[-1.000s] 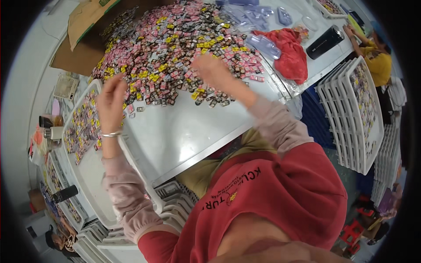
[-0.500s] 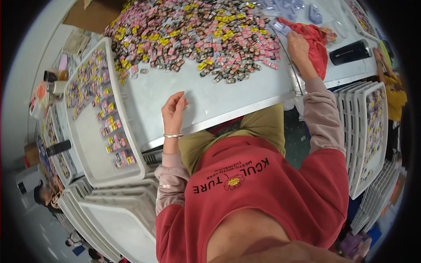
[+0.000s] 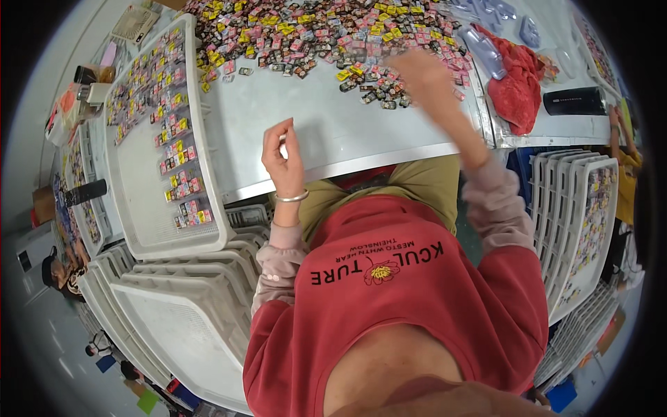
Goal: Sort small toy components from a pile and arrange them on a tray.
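Note:
My left hand (image 3: 283, 158) is raised over the near part of the white table (image 3: 243, 139), a silver bangle on its wrist. Its thumb and fingertips come together in a loop, with nothing seen between them. My right hand (image 3: 425, 82) is smeared by motion above the front of a wide heap of small pink, yellow and black rectangular pieces (image 3: 306, 35). A pale see-through smear shows past its fingertips; I cannot make out whether it is a held thing. To the right of this hand, a clear plastic shell (image 3: 484, 54) lies by a red cloth (image 3: 517, 87).
At left a white tray (image 3: 142, 208) holds rows of similar pieces, above stacked trays (image 3: 160, 306). Further trays (image 3: 577, 229) stand upright at right. A black cylinder (image 3: 575, 101) lies beyond the cloth, and more clear shells (image 3: 486, 10) are at the back.
My right hand has left the clear shells by the red cloth and moved left over the heap. My left hand's fingers have shifted into a loop. The whole view has shifted slightly.

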Action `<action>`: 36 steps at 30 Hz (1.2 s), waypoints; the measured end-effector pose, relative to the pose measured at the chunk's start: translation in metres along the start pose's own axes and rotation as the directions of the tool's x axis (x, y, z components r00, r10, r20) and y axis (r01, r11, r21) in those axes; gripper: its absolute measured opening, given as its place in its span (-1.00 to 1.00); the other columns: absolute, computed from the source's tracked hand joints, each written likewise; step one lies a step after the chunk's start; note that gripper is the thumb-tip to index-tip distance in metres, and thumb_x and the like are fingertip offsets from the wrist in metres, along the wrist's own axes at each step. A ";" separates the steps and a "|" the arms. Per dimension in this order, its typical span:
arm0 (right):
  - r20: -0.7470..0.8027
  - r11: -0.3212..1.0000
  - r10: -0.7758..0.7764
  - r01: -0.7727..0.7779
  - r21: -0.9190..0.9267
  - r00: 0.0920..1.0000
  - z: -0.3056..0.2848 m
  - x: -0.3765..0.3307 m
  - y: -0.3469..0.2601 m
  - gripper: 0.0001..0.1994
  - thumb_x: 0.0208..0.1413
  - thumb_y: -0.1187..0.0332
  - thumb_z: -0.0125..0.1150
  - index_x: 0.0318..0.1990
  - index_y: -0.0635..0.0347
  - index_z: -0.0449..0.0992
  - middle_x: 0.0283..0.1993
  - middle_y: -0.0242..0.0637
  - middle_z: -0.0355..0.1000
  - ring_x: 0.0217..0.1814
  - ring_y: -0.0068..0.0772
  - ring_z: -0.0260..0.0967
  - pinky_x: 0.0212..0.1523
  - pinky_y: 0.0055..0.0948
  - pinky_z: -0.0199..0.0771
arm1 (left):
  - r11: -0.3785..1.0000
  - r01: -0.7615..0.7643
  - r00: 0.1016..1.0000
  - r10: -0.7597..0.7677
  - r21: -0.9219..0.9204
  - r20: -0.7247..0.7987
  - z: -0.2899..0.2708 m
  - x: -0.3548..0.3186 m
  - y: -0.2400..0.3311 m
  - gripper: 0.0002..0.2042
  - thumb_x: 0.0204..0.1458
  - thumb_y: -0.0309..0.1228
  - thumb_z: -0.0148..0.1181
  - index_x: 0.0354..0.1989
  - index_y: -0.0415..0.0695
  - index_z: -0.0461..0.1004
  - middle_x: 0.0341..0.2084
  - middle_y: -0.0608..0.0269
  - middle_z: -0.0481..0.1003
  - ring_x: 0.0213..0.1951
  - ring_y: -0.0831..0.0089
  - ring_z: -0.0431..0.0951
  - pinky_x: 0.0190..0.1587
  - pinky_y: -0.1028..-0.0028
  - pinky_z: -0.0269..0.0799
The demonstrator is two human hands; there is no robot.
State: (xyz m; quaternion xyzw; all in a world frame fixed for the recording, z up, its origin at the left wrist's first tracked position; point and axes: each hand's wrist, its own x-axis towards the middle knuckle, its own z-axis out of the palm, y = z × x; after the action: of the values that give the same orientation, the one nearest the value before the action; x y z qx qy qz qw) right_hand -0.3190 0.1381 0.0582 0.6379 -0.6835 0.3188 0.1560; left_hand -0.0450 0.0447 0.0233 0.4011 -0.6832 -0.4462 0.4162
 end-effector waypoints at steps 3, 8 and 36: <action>0.225 0.982 -0.130 0.093 0.167 0.966 0.057 -0.022 -0.080 -0.71 -0.16 0.50 0.16 -0.18 0.14 0.52 -0.29 -0.30 0.41 -0.19 -0.20 0.34 -0.23 -0.24 0.34 | 0.865 -0.407 0.910 0.412 0.294 0.050 0.006 0.011 0.024 -0.80 -0.02 -0.59 0.09 -0.19 -0.21 0.49 -0.25 0.16 0.45 -0.17 0.28 0.39 -0.11 0.38 0.31; 0.237 0.922 -0.062 -0.035 0.384 0.969 0.071 -0.033 -0.099 -0.73 -0.21 0.46 0.24 -0.24 0.17 0.52 -0.25 -0.25 0.37 -0.17 -0.17 0.30 -0.21 -0.26 0.30 | 0.783 -0.443 0.892 0.336 0.437 0.301 -0.007 -0.008 -0.020 -0.72 -0.14 -0.53 0.20 -0.18 -0.15 0.50 -0.20 0.15 0.43 -0.12 0.18 0.35 -0.03 0.30 0.23; 0.292 0.815 -0.056 -0.125 0.566 0.955 0.042 0.025 -0.039 -0.93 -0.01 0.53 0.09 -0.33 0.29 0.40 -0.40 -0.14 0.39 -0.32 -0.06 0.36 -0.33 -0.25 0.35 | 0.822 0.464 0.835 -0.281 -0.331 0.473 0.053 0.040 0.011 -0.74 0.13 -0.36 0.10 -0.10 -0.26 0.45 -0.26 0.22 0.52 -0.28 0.52 0.53 -0.33 0.53 0.44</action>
State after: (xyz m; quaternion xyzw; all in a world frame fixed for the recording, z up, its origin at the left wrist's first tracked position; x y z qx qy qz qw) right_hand -0.2763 0.0923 0.0514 0.6825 -0.5813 0.4151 -0.1545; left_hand -0.1097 0.0252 0.0283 0.3259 -0.5434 -0.7332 0.2468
